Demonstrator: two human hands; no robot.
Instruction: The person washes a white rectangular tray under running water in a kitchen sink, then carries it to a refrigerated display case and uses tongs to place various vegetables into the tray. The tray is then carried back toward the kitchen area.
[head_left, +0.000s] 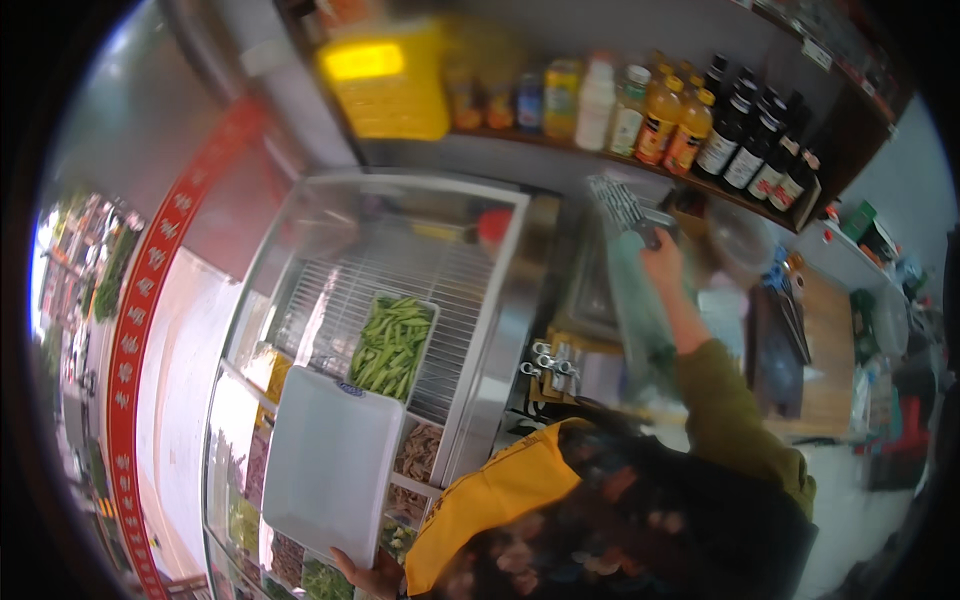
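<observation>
My left hand (369, 576) grips the near end of a white rectangular plastic tray (330, 465), with the thumb on its rim. The tray is held tilted over a glass display case with food in it. Beyond it, a white container of green pods (394, 345) rests on the wire rack (450, 315) inside the case. My right hand (664, 251) is stretched out to the right of the case, its fingers on a dark object (646, 232) beside a black-and-white patterned item (616, 202); blur hides what exactly it holds.
Bottles (660, 120) and a yellow plastic basket (390, 90) stand on a shelf above. Metal clips (551, 364) lie beside the case's metal edge. Scissors (795, 285) and a dark cleaver-like blade (776, 352) are on a wooden board (829, 345) at right.
</observation>
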